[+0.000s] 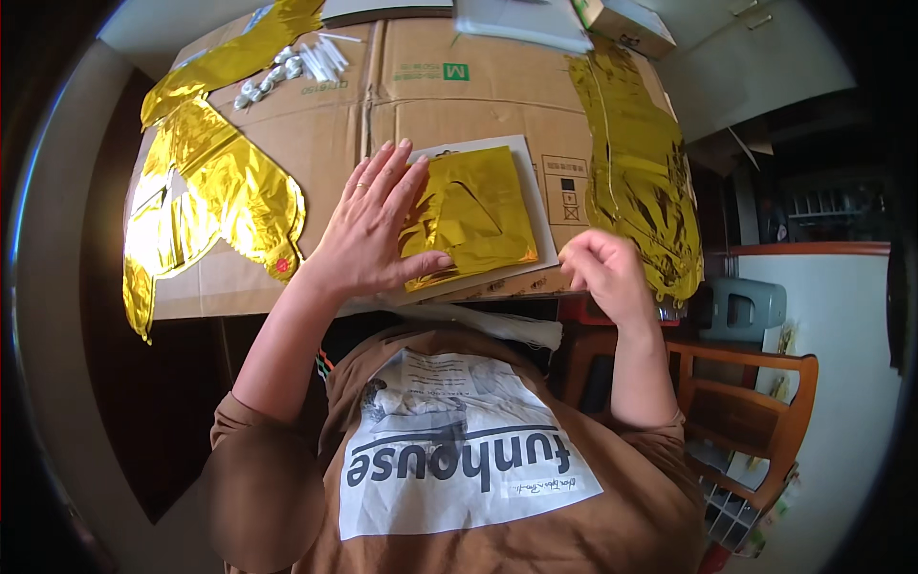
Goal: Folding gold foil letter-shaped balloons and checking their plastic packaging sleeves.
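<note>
A folded square of shiny gold foil (478,215) lies on a pale flat board (535,182) at the table's near edge. My left hand (368,225) rests on the foil's left side, palm down, fingers stretched out and the thumb apart. A ring shows on one of its fingers. Just off the board's lower right corner, my right hand (610,277) hovers with its fingers curled toward the thumb. Whatever it may hold is hidden by the fingers.
Cardboard (430,105) covers the table. A gold foil balloon (239,182), white sticks (323,59) and small silvery bundles (268,81) lie left. More gold foil (636,163) lies right. A clear plastic packet (524,21) and a box (626,27) stand behind. A wooden chair (741,392) is at right.
</note>
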A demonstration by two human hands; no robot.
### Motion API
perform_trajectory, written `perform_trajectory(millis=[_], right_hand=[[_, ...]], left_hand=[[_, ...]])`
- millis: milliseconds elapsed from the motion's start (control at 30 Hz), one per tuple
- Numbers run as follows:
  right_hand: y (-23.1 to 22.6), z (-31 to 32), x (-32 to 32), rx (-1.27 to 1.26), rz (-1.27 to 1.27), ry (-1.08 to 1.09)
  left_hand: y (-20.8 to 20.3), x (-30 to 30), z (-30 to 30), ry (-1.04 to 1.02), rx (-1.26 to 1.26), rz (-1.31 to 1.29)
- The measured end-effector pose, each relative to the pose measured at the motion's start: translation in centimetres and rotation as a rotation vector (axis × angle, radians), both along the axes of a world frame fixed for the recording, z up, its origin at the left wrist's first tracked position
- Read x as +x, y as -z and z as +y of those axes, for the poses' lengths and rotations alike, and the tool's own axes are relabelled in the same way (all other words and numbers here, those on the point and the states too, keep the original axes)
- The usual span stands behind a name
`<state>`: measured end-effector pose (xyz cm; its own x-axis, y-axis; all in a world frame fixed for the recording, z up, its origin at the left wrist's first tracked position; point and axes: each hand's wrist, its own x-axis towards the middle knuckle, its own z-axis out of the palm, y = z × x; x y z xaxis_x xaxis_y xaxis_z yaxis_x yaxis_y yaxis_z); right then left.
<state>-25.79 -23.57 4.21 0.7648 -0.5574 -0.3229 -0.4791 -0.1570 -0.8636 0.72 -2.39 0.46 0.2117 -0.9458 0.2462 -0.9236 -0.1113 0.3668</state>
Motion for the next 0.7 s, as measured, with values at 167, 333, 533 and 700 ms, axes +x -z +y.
perform_trajectory(millis=[167,333,533,700], right_hand=[[1.4,1.0,-0.7,0.409,0.071,0.028],[1.3,0.1,1.1,0.58,0.138,0.044],[1.5,0.5,1.4,0.314,0.125,0.028],[0.3,1.3,1.4,-0.513,0.029,-0.078]], left_hand=[[0.8,-0.3,-0.3,0.025,0.07,-0.04],[0.9,-0.5,-0.5,0.023,0.087,-0.121],[1.2,-0.8,-0.6,0.031,0.086,-0.193],[1.4,-0.9,-0.3,0.022,0.084,-0.157]])
